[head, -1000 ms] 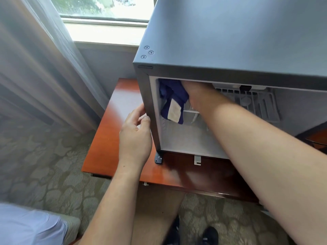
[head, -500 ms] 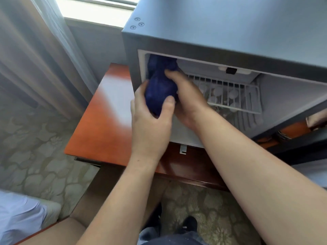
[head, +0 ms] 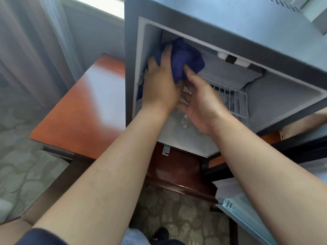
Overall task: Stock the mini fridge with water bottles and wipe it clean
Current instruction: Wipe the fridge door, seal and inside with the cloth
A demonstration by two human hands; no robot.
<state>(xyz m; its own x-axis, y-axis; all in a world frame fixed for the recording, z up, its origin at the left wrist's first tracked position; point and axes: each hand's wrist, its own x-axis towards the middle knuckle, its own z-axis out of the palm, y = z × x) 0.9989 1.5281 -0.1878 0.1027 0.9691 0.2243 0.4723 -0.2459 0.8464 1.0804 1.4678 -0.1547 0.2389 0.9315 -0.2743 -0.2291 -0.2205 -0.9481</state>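
The grey mini fridge (head: 221, 20) stands open on a reddish wooden table (head: 79, 112). My left hand (head: 159, 87) grips a bunched dark blue cloth (head: 185, 57) and holds it against the upper left inside of the fridge. Just below and to the right is my right hand (head: 200, 103); its thumb touches the cloth's lower edge and its fingers lie loosely under my left hand. Something clear, likely a water bottle (head: 184, 122), shows on the fridge floor, mostly hidden by my right hand.
A white wire shelf (head: 236, 101) crosses the fridge's right half. The open fridge door (head: 238, 207) hangs at the lower right. Curtains (head: 26, 50) hang at the left over patterned carpet (head: 23, 165). A dark shoe (head: 161, 234) is at the bottom.
My left hand left the fridge's front edge and took hold of the cloth. Both hands moved deeper into the upper left of the fridge, and my right hand slid down off the cloth.
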